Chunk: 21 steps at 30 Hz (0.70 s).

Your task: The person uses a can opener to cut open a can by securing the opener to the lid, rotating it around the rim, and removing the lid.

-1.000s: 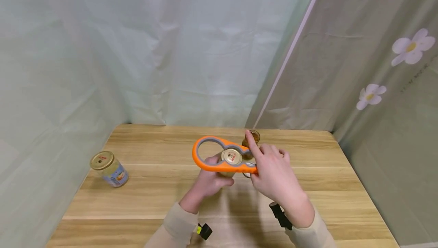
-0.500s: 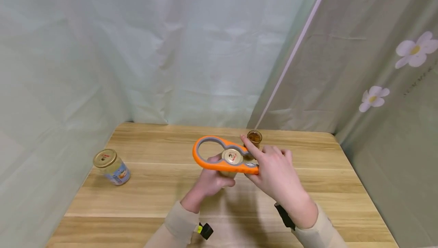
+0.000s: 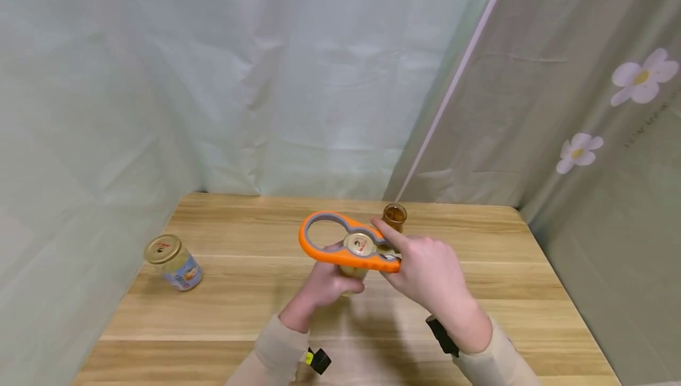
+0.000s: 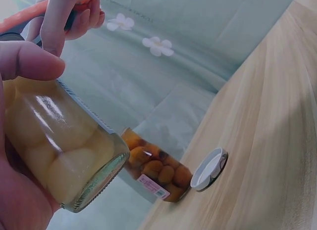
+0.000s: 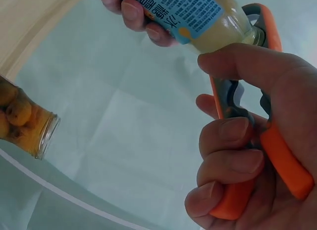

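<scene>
My left hand holds a glass jar of pale round fruit from the side, lifted off the table. Its blue label shows in the right wrist view. In the head view, an orange and grey jar opener lies across the top, its smaller opening around the jar's gold lid. My right hand grips both opener handles, several fingers curled round one of them. Its index finger stretches along the opener, and the thumb lies near the jar's neck.
A second pale-fruit jar with a gold lid stands at the table's left. An open jar of brown fruit stands at the back, and a loose lid lies beside it on the wooden table. Curtains surround the table.
My right index finger has swung left and down toward the opener, uncovering the open jar behind. The left hand, the held jar and the opener have barely moved.
</scene>
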Available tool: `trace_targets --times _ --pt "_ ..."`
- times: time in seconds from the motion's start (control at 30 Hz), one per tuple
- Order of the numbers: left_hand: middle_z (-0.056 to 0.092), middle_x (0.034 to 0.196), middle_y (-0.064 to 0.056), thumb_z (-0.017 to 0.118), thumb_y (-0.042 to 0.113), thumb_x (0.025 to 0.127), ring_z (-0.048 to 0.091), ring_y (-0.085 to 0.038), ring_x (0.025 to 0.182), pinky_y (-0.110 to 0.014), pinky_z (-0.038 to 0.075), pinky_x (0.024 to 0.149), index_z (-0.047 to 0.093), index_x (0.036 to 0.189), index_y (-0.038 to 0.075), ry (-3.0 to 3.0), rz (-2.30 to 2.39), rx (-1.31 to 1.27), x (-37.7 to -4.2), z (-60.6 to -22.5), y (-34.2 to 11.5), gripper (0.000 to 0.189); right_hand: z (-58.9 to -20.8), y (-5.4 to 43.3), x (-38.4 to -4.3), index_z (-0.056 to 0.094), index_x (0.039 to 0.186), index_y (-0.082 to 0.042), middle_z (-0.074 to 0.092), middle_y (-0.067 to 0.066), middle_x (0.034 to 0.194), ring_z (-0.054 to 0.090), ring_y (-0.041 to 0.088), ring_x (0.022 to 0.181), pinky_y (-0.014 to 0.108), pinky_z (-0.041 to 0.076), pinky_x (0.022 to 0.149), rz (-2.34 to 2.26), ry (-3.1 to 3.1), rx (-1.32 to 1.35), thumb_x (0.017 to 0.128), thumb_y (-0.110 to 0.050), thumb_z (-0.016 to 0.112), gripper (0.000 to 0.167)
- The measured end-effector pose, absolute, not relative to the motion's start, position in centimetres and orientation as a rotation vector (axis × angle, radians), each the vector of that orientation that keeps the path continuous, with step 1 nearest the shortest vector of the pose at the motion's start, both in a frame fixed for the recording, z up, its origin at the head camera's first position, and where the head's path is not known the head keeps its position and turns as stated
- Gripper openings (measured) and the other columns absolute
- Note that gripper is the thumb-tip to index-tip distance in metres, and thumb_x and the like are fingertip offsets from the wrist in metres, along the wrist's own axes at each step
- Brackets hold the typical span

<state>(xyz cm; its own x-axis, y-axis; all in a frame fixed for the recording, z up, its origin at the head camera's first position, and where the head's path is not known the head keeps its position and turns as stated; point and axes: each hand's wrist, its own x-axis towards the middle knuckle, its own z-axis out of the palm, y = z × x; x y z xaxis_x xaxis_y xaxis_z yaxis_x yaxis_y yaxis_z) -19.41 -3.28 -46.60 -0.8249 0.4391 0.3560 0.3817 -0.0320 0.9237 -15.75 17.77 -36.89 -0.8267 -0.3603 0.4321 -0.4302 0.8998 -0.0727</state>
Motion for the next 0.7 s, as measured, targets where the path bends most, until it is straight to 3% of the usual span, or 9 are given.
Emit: trace_targets --times 0.27,0.47,0.7 --pt "0.074 0.107 -0.005 0.075 -0.012 0.062 0.060 -0.018 0.090 -0.033 0.051 0.088 0.072 0.124 0.004 2.162 2.034 1.067 -19.48 -46.59 -3.44 0.064 -36.84 17.75 -15.57 0.069 0.146 -0.032 0.031 -0.010 0.050 0.028 0.011 0.041 0.029 0.031 0.040 0.232 -2.661 0.596 0.073 -0.034 0.093 0.077" --pt "0.075 0.110 -0.007 0.072 -0.013 0.061 0.062 -0.018 0.093 -0.033 0.053 0.089 0.072 0.125 0.005 2.142 2.046 1.235 -19.68 -46.67 -3.60 0.067 -36.88 17.75 -15.47 0.068 0.146 -0.033 0.033 -0.012 0.052 0.028 0.009 0.043 0.027 0.030 0.040 0.218 -2.617 0.630 0.071 -0.034 0.095 0.080" --pt "0.075 0.107 -0.005 0.073 -0.012 0.059 0.062 -0.015 0.091 -0.030 0.052 0.087 0.072 0.122 0.006 2.152 2.047 1.238 -19.69 -46.69 -3.64 0.065 -36.91 17.81 -15.42 0.069 0.145 -0.032 0.037 -0.013 0.056 0.029 0.008 0.044 0.025 0.030 0.041 0.181 -2.588 0.655 0.069 -0.035 0.095 0.081"
